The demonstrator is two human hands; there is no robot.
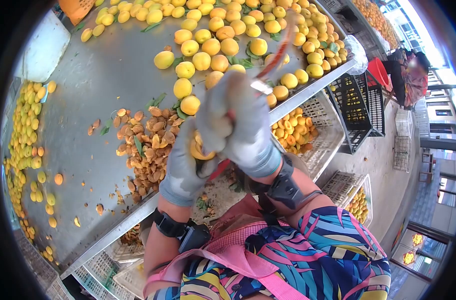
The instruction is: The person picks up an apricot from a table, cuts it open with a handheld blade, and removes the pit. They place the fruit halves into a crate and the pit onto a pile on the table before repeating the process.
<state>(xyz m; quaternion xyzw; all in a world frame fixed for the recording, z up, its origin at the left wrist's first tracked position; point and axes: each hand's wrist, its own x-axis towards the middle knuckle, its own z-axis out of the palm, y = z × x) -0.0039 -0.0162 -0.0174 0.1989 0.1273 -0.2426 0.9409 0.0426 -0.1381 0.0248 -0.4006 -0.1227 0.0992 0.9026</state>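
Note:
My left hand [180,170], in a grey-white glove, is closed around a yellow apricot [202,150] just over the table's front edge. My right hand [240,122], gloved alike and blurred by motion, grips a red-handled metal tool [275,61] directly above and against the left hand. One curved red part of the tool sticks up past the right fist, with a shiny metal piece at its base. More red shows below, between the hands. The fist hides the rest of the tool, and its exact kind cannot be made out.
Many apricots [201,61] cover the back of the metal table [108,55]; others line its left side. A heap of brown pits [148,142] lies left of my hands. To the right, a white crate [333,130] holds apricot pieces, near black crates [355,107]. A person [410,80] sits further off.

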